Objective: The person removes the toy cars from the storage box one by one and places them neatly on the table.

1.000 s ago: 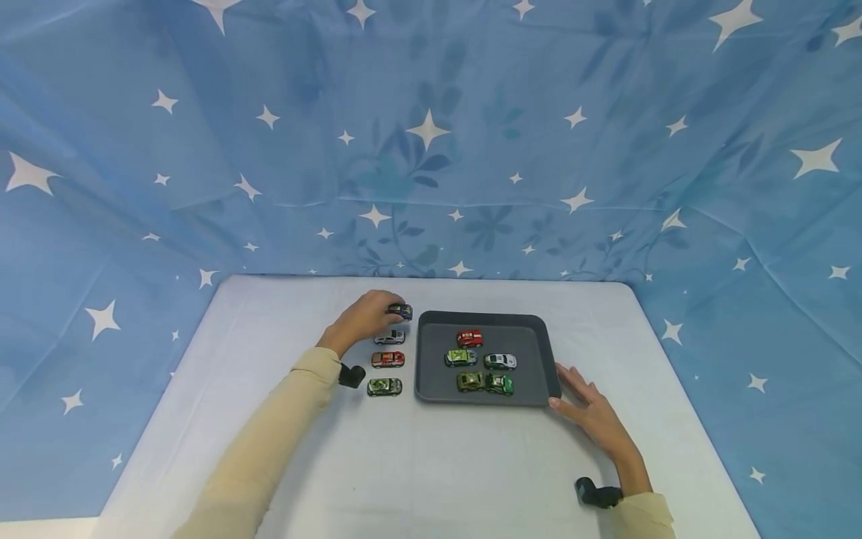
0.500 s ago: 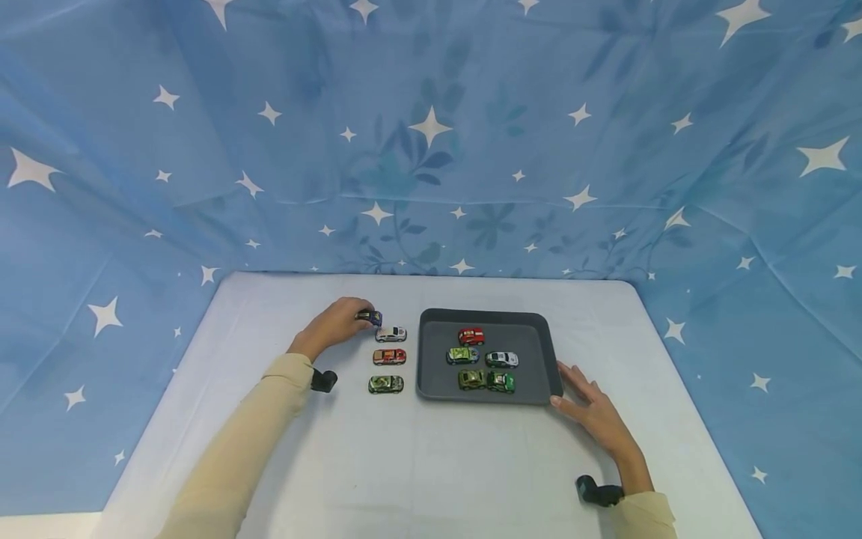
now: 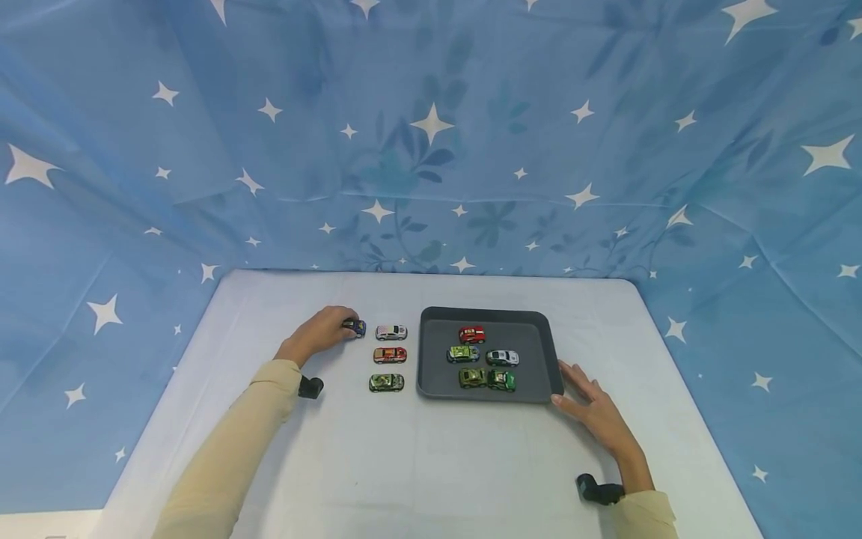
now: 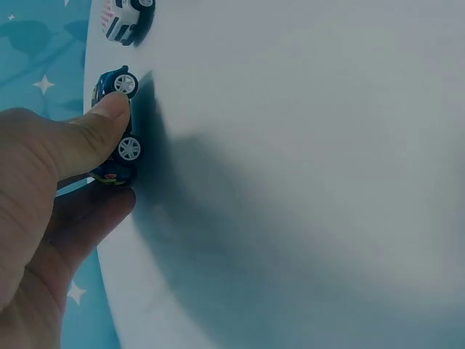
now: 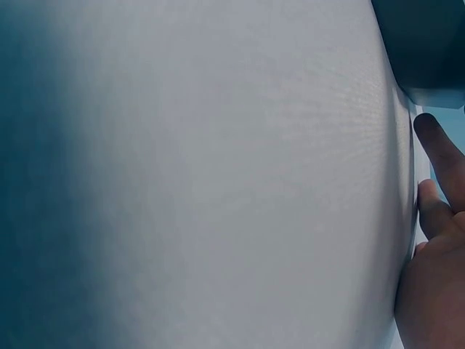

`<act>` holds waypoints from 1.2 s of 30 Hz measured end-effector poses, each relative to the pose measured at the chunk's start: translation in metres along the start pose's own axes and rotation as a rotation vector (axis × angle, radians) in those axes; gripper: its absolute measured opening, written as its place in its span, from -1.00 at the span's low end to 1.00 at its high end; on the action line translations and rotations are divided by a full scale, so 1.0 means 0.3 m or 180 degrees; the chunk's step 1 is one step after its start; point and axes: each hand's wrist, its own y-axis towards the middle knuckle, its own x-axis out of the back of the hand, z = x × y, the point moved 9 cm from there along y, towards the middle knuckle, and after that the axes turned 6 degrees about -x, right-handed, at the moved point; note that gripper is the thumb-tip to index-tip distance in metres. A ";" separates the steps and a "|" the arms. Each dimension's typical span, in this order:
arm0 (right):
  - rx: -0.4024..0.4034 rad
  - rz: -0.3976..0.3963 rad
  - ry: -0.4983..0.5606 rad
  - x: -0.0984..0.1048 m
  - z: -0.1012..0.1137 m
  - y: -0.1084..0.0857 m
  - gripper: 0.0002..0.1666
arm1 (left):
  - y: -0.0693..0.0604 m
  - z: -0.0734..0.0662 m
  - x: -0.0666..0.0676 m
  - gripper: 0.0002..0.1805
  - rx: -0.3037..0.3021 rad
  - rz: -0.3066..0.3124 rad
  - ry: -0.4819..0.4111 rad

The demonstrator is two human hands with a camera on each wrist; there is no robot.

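My left hand [image 3: 325, 328] pinches a dark blue toy car [image 4: 125, 123] between thumb and fingers, low over the white table, left of a short column of toy cars. That column holds a white car [image 3: 391, 332], a red-orange car [image 3: 390, 355] and a green camouflage car [image 3: 387, 382]. To their right lies a grey tray [image 3: 431, 391] with several toy cars in it, among them a red one [image 3: 472, 335] and a silver-white one [image 3: 502, 358]. At the tray's near right corner, my right hand [image 3: 598, 414] has its fingers spread, fingertips at the rim.
White cloth covers the table [image 3: 404, 471]. A blue curtain [image 3: 303, 150] with white stars hangs behind it and on both sides. Each wrist carries a black camera mount, such as the left one [image 3: 310, 387].
My left hand has carried the dark blue car left and slightly nearer, from beside the tray's far left corner to left of the white car. The right hand stays in place.
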 end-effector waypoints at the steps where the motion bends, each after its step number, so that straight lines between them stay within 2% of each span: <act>1: -0.0016 0.0005 0.0002 -0.001 -0.002 0.000 -0.03 | -0.003 0.003 -0.003 -0.67 0.0026 0.0009 -0.0009; 10: -0.0078 0.0016 -0.0013 -0.002 -0.011 0.006 -0.03 | -0.016 0.010 -0.015 -0.66 0.0111 0.0087 0.0009; 17: -0.0092 0.0006 -0.0009 0.001 -0.005 0.001 -0.02 | -0.023 -0.010 -0.013 -0.66 0.0059 0.0100 -0.0009; 32: -0.0147 0.0015 -0.0071 0.001 -0.007 -0.001 -0.01 | -0.036 -0.013 -0.014 -0.63 0.0029 0.0040 0.0034; 36: -0.0119 0.0007 -0.0050 0.000 -0.001 -0.004 -0.02 | -0.039 -0.009 -0.016 -0.54 0.0070 0.0083 -0.0013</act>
